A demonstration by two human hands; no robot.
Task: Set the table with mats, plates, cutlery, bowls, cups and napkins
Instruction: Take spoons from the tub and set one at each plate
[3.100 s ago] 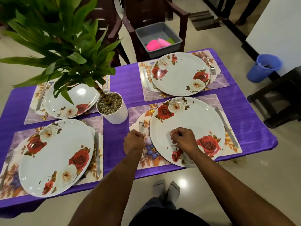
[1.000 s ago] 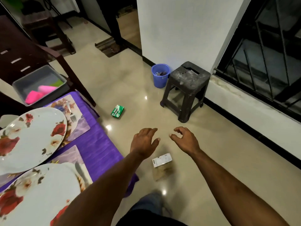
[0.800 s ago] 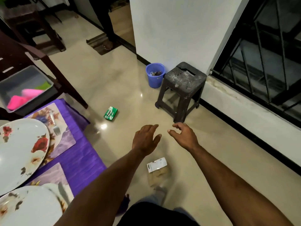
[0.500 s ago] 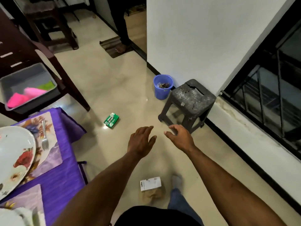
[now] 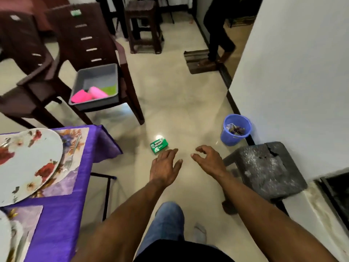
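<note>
I stand beside the right end of the purple-clothed table [image 5: 62,222]. A white plate [image 5: 28,163] with red roses lies on a floral mat [image 5: 75,146], with a fork [image 5: 72,150] at its right. On a dark chair beyond the table sits a grey tub [image 5: 96,103] holding pink and green items [image 5: 90,94]. My left hand [image 5: 165,168] and my right hand [image 5: 208,160] hang over the floor, both empty with relaxed fingers. A second plate's edge [image 5: 3,239] shows at the lower left.
A green packet [image 5: 159,145] lies on the floor just beyond my left hand. A dark stool [image 5: 264,169] and a blue bin [image 5: 237,129] stand at the right by the white wall. Chairs and another stool [image 5: 143,25] stand further back. A person's legs [image 5: 217,40] show near a doorway.
I have turned from the plate at the table and walked round its right end. Both hands left the table and hang empty. The chair with the grey tub is closer.
</note>
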